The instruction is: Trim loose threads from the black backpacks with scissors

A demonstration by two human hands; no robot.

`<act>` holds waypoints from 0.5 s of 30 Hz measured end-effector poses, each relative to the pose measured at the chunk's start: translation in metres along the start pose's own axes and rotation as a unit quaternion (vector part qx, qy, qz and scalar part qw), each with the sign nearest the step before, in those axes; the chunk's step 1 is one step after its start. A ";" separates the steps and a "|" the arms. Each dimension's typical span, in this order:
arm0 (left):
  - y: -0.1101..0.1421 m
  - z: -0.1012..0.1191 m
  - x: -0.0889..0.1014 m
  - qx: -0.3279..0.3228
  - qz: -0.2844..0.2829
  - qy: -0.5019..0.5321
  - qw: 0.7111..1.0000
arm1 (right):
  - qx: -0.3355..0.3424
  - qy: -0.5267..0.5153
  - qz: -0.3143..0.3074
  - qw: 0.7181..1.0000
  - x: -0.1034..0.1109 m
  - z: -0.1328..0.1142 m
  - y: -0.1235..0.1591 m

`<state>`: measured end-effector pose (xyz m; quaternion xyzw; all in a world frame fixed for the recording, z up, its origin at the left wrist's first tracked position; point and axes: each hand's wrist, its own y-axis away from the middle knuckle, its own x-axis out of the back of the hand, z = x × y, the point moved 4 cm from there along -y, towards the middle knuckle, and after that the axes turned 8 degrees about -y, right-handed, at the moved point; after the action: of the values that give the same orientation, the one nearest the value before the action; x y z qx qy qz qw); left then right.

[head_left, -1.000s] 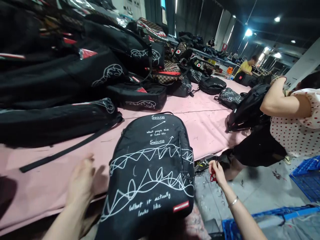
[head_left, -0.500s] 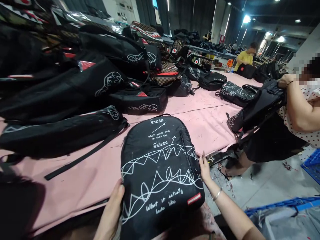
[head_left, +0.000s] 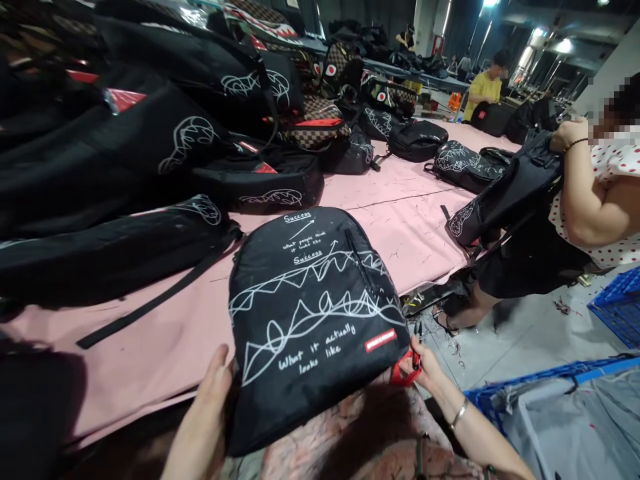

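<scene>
A black backpack faces me, tilted, at the front edge of the pink-covered table. White scribbled lines, the word "Success" and a small red label mark its front. My left hand grips the backpack's lower left side, thumb up and fingers mostly hidden behind it. At the lower right corner, my right hand is closed around small thread snips with dark points. A red loop shows beside its fingers; whether it belongs to the snips is unclear.
Black backpacks with white scribbles are piled on the left of the pink table. On the right a person in a dotted top holds another backpack. Blue crates stand on the floor, lower right.
The backpack has tipped back, its bottom edge now showing. My right hand has slid down from its right side to the lower corner, and the red loop has come into view.
</scene>
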<state>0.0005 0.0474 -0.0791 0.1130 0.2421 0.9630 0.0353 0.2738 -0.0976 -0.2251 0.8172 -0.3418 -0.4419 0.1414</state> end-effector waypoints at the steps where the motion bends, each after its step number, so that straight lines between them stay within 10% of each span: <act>1: 0.003 0.010 0.000 0.010 -0.014 0.011 1.000 | 0.009 -0.013 -0.003 1.000 -0.005 -0.011 0.000; 9: 0.008 0.049 -0.016 -0.074 -0.058 0.043 0.995 | 0.136 0.031 -0.036 0.990 -0.052 -0.068 0.004; 15: -0.003 -0.006 -0.049 -0.218 0.005 0.006 0.976 | 0.392 0.196 0.004 0.899 -0.119 -0.126 0.029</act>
<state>0.0472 0.0412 -0.0955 0.0977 0.0259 0.9935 0.0526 0.3197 -0.0462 -0.0641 0.8753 -0.4559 -0.1023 -0.1249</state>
